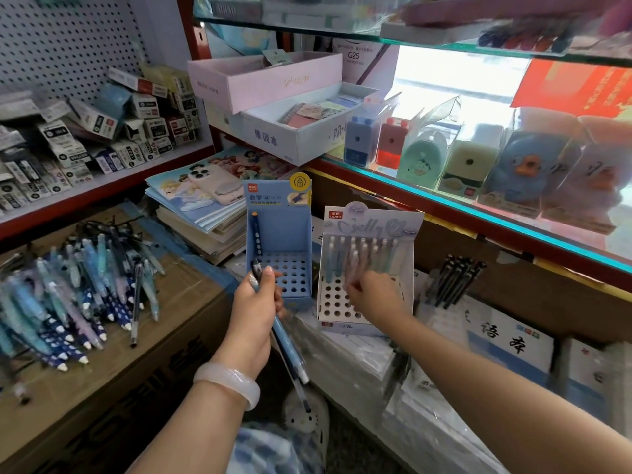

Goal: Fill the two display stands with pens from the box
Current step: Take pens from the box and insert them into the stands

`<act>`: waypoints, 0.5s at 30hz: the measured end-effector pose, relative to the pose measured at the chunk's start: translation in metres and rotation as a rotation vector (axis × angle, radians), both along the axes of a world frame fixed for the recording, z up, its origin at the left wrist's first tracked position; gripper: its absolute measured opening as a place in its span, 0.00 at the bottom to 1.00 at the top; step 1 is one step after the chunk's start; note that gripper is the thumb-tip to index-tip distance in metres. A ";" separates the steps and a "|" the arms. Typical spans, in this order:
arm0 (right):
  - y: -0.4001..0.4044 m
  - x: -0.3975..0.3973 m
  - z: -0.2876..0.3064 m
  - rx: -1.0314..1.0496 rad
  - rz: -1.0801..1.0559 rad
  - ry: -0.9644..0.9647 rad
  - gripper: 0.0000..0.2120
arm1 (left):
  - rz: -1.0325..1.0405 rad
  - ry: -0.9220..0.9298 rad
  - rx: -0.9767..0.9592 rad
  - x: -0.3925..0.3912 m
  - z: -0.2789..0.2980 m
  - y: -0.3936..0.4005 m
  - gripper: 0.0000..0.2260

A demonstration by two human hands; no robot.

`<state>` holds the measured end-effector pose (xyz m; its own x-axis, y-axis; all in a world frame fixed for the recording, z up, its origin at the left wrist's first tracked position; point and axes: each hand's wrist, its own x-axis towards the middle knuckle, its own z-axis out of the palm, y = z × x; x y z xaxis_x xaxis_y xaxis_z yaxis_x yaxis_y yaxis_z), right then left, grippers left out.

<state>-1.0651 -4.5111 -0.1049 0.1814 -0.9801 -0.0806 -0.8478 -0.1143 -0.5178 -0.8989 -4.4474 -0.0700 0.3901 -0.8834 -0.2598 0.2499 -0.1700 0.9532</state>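
— What's hard to read from your end?

— My right hand [371,295] is smeared by motion in front of the white cardboard stand with round holes [362,268], so I cannot tell whether its fingers grip one of the pale pens standing in the back rows [362,256]. The front holes show bare.

— And the other hand?

— My left hand [254,309], a pale bangle [227,383] on its wrist, is raised with the thumb up, clenched round a small bunch of blue pens [287,343] whose tips point down towards me. It sits just before the blue cardboard stand with a hole grid [278,241], which holds one dark blue pen [255,239] at its left wall.

— The supply?

— A heap of blue loose pens [75,295] lies on the brown cardboard box [164,336] to the left — its near edge is cut off.
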 end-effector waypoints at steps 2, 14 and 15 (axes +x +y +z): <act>0.015 0.011 0.008 0.017 0.123 -0.169 0.12 | 0.013 -0.005 0.002 -0.001 -0.001 -0.001 0.09; 0.051 0.064 0.040 0.237 0.465 -0.340 0.16 | 0.178 -0.111 0.001 0.007 0.004 0.002 0.07; 0.053 0.065 0.040 0.219 0.481 -0.314 0.19 | 0.191 -0.105 0.001 0.008 0.004 0.002 0.07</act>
